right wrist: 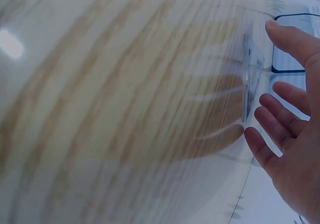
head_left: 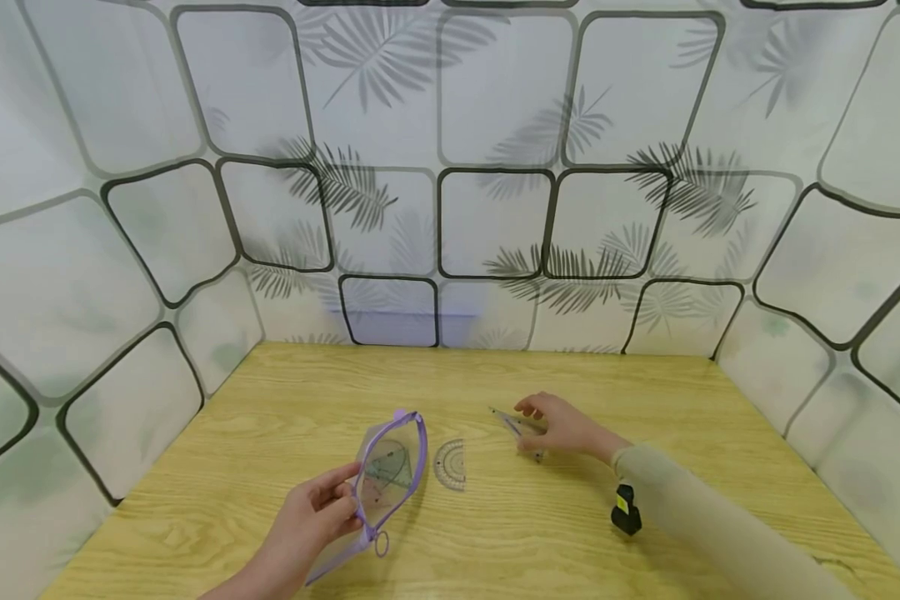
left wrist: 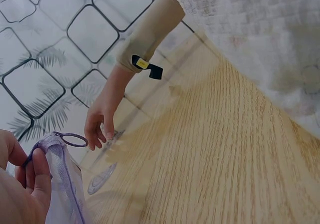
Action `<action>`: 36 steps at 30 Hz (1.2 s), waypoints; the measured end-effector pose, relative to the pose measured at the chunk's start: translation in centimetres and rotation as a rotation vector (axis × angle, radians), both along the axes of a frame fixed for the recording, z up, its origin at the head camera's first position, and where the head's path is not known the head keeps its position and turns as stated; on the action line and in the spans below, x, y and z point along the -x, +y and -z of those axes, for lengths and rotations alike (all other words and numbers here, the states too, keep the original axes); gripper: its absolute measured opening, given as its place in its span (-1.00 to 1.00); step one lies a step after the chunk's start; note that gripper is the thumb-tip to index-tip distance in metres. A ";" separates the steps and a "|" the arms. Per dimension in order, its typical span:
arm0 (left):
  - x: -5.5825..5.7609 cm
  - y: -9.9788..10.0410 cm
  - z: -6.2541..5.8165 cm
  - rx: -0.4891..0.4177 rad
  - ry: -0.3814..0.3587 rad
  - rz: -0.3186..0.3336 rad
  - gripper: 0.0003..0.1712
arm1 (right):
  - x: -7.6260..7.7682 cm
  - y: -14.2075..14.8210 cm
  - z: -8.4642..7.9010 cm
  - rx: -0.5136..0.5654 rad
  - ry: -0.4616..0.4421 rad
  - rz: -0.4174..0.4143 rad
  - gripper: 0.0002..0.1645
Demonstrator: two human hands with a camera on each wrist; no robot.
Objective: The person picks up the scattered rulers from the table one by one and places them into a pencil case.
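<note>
My left hand point(head_left: 311, 521) pinches the near side of a clear zip pouch point(head_left: 422, 454) with purple edging, its mouth spread wide. Through the pouch show a greenish set square point(head_left: 399, 463) and other clear pieces; a purple ring point(head_left: 382, 543) hangs from its lower corner. Just right of the pouch, a clear half-round protractor point(head_left: 450, 465) lies on the table. Farther right, a clear triangular set square point(head_left: 516, 427) lies partly hidden behind my right hand point(head_left: 562, 427). In the right wrist view, that hand's fingers point(right wrist: 272, 119) are spread beside the set square point(right wrist: 248, 82), gripping nothing.
The wood-grain table point(head_left: 555, 533) runs back to a wall curtain point(head_left: 495, 225) patterned with rounded squares and leaves, which also closes off both sides. A black strap device point(head_left: 626, 510) with a yellow label is on the right sleeve point(head_left: 690, 500).
</note>
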State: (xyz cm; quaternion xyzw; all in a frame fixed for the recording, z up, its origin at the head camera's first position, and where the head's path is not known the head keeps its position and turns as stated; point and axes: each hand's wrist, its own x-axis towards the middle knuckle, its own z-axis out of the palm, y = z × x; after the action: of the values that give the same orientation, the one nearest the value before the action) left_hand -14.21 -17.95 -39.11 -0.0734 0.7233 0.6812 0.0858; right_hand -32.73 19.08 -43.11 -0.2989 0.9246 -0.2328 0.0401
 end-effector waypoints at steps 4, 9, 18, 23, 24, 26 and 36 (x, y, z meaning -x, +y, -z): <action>0.1 0.0 0.0 0.002 -0.001 -0.004 -0.35 | 0.2 0.3 0.4 -0.007 0.011 -0.004 -0.24; 0.1 0.1 0.0 0.007 0.003 -0.005 -0.34 | 0.4 0.6 0.9 -0.022 0.021 -0.002 -0.22; 0.1 0.1 0.0 0.005 0.001 0.000 -0.34 | 0.5 0.7 1.4 -0.051 0.070 -0.027 -0.21; 0.1 0.1 0.1 0.002 -0.002 0.002 -0.35 | 0.4 0.7 1.0 -0.046 0.024 -0.046 -0.17; 0.1 0.1 0.1 0.002 0.000 0.003 -0.35 | 0.4 0.7 0.8 -0.043 0.006 -0.048 -0.17; 0.0 0.1 0.2 0.002 0.015 0.017 -0.34 | 0.3 0.8 0.6 -0.049 -0.022 -0.045 -0.17; -0.1 0.4 0.3 0.002 0.032 0.043 -0.35 | -1.0 0.2 -0.1 -0.091 -0.009 -0.020 -0.17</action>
State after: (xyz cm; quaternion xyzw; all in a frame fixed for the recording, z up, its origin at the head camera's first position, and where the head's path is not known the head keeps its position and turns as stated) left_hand -14.11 -17.57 -39.41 -0.0473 0.7267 0.6796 0.0887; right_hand -31.70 19.32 -43.03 -0.3050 0.9310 -0.1913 0.0600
